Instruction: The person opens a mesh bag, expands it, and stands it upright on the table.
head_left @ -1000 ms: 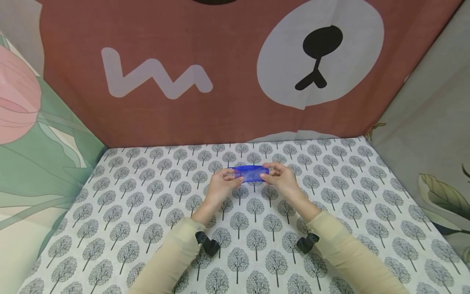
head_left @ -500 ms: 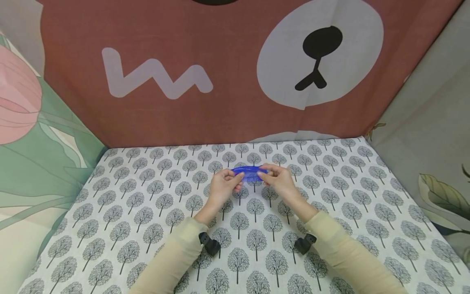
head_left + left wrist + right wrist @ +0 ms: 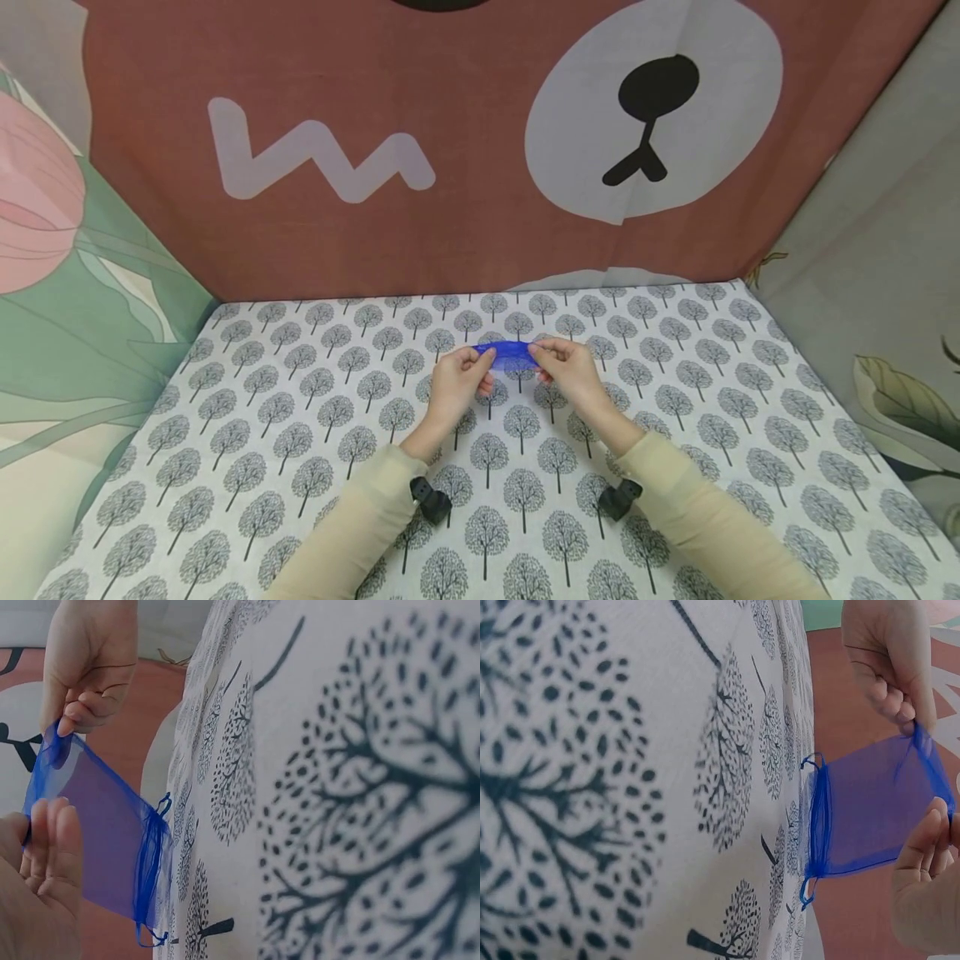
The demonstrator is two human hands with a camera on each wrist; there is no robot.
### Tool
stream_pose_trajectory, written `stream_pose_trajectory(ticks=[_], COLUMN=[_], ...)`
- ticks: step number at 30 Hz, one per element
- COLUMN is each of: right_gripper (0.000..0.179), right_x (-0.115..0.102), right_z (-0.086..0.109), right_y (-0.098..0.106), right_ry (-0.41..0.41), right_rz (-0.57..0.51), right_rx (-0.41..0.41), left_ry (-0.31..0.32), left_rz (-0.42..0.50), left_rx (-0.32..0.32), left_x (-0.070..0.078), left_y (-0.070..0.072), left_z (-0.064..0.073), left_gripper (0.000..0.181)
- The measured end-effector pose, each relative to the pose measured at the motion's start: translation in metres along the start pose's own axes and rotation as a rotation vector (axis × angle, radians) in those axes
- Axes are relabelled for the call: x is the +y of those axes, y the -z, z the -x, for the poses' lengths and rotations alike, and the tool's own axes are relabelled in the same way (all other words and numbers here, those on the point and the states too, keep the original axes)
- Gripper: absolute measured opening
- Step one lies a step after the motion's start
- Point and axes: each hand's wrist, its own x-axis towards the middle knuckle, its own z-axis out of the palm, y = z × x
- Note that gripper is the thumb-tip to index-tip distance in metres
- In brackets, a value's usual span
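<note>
A sheer blue drawstring pouch [image 3: 512,353] hangs between both hands, its plain edge at the top. In the left wrist view its gathered drawstring end [image 3: 152,859] hangs down close to the patterned cloth, with a small cord loop at each side. The left hand [image 3: 455,382] pinches one top corner between thumb and fingers. At the opposite corner, the right hand [image 3: 572,373] pinches the pouch the same way. Through the thin mesh [image 3: 862,806] the right wrist view shows the reddish backdrop and no contents.
A white cloth [image 3: 522,492] printed with dark trees covers the table. Behind it stands a reddish-brown hanging [image 3: 480,225] with a bear's muzzle, and printed drapes [image 3: 885,275] close off both sides. Each wrist carries a small black camera [image 3: 431,500].
Both hands have turned, thumbs shifting up to the pouch's top edge. The pouch has tipped from lying flatter to hanging down, and the hands have come slightly nearer each other.
</note>
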Motion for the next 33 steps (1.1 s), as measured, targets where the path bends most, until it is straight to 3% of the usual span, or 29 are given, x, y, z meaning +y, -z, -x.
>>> stream_pose_trajectory(ticks=[5, 9, 14, 24, 33], right_gripper=[0.030, 0.029, 0.029, 0.035, 0.036], right_x=[0.0006, 0.0014, 0.0024, 0.0023, 0.0030], right_z=[0.0022, 0.0032, 0.0026, 0.0009, 0.0001], right_y=[0.0014, 0.0045, 0.0071, 0.0085, 0.0073], right_ry=[0.002, -0.001, 0.008, 0.036, 0.038], right_rz=[0.001, 0.028, 0.030, 0.042, 0.013], right_rx=[-0.005, -0.001, -0.006, -0.050, -0.070], left_ry=[0.017, -0.002, -0.011, 0.025, -0.003], left_rz=[0.026, 0.076, 0.058, 0.100, 0.067], left_rx=[-0.018, -0.063, -0.098, -0.050, -0.023], left_x=[0.0005, 0.0009, 0.0025, 0.0062, 0.0048], left_y=[-0.0016, -0.0023, -0.0020, -0.0035, -0.0045], left_z=[0.0018, 0.0011, 0.0004, -0.0018, -0.0015], left_gripper=[0.026, 0.038, 0.035, 0.030, 0.027])
